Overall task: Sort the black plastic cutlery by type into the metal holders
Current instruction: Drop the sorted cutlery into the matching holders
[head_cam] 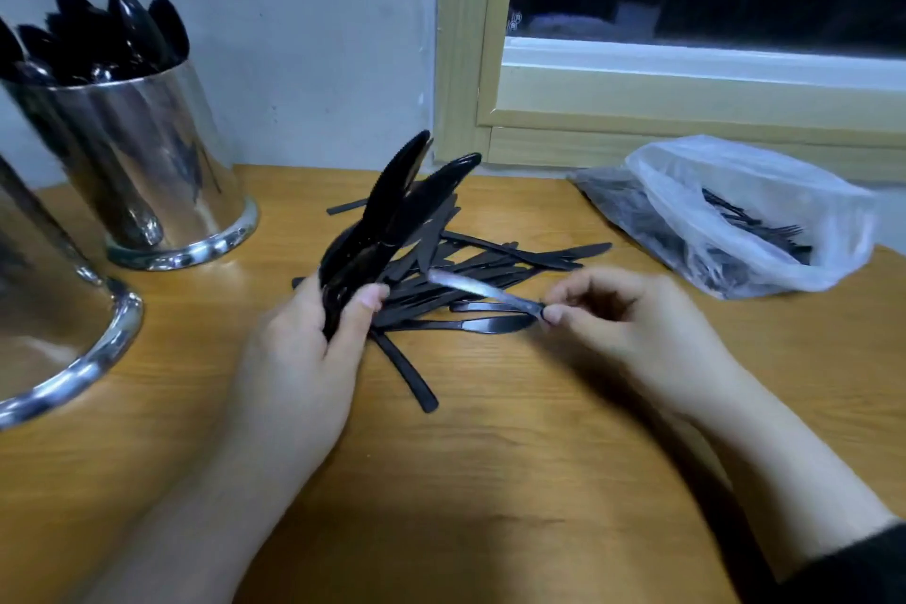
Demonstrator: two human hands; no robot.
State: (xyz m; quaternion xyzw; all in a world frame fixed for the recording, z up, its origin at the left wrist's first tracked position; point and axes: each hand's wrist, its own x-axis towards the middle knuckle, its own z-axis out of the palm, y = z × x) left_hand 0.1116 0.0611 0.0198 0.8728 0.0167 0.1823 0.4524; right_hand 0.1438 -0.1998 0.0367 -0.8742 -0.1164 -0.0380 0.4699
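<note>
Hands (304, 358) over wooden table (490, 481), knife pile (470, 270), window frame (490, 79) behind

Black knives (470, 270), shiny silver holder (147, 152), translucent white bag (735, 191)

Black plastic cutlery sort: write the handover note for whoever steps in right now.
Left hand: grips an upright bundle of black plastic knives.
Right hand: pinches one motion-blurred knife by its end over the loose pile of black knives on the wooden table.
Done: the shiny metal holder at the back left holds spoons.
Left: the pile, the bundle, and the forks in the clear plastic bag.
</note>
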